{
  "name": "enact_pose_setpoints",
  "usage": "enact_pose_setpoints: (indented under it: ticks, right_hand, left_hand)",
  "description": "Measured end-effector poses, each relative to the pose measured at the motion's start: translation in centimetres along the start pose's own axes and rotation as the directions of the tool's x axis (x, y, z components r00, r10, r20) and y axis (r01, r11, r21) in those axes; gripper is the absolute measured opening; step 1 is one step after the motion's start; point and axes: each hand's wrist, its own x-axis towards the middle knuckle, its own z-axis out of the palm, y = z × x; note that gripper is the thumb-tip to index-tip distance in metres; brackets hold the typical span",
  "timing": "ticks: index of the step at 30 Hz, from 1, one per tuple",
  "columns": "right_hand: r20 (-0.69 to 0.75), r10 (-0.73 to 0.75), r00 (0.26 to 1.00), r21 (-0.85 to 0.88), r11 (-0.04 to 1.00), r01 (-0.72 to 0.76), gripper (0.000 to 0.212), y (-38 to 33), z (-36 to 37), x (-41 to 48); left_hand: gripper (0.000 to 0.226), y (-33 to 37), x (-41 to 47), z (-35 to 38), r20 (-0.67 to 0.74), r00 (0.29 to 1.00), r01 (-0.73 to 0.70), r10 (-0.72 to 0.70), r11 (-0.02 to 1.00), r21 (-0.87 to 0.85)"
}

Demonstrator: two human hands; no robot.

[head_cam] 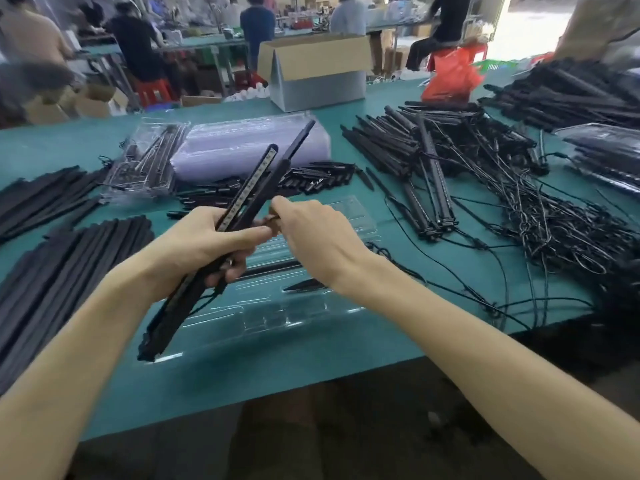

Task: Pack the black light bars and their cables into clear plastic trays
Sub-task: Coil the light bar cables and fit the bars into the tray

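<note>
My left hand [204,244] grips a bundle of black light bars [258,181] that slants from lower left to upper right above the table. One bar shows its row of LEDs. My right hand [311,233] pinches something small and dark at the bars' middle, right beside my left thumb. Under both hands lies an open clear plastic tray [294,317] on the green table, with a black bar [270,266] and a black spike [304,285] lying in it. A thin cable hangs from the held bars near my left fingers.
A heap of black bars with tangled cables [485,188] fills the right. Black strips [52,271] are piled at the left. A stack of clear trays [249,147], a packed tray [145,164], small spikes [294,178] and a cardboard box [315,71] lie farther back. People work at tables behind.
</note>
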Motion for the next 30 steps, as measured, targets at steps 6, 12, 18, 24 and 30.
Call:
enact_pose_setpoints:
  ticks: [6,12,18,24,30]
  right_hand:
    - [-0.001,0.014,1.0,0.008,1.0,-0.014,0.016,4.3,-0.1,-3.6]
    - [0.162,0.281,0.946,0.654,0.687,-0.316,0.037,6.1,-3.3,-5.5]
    - [0.562,0.056,0.825,0.821,-0.159,-0.548,0.033,5.0,-7.5,-3.3]
    - [0.47,-0.077,0.879,0.727,-0.531,-0.435,0.035,2.1,-9.4,0.9]
    - [0.303,0.186,0.935,0.929,-0.277,-0.246,0.033,0.0,-9.0,5.0]
  left_hand:
    - [0.023,-0.3,0.3,-2.4,-0.251,0.961,-0.116,0.112,0.993,-0.001]
    - [0.016,-1.0,1.6,-1.4,-0.315,0.94,-0.161,0.129,0.984,-0.076]
    - [0.027,-1.2,2.4,2.2,-0.089,0.994,-0.076,0.068,0.993,-0.092]
    - [0.03,0.5,3.0,4.7,0.087,0.979,-0.159,0.182,0.961,-0.228]
    - [0.034,1.5,3.2,4.8,0.128,0.97,-0.129,0.207,0.885,-0.448]
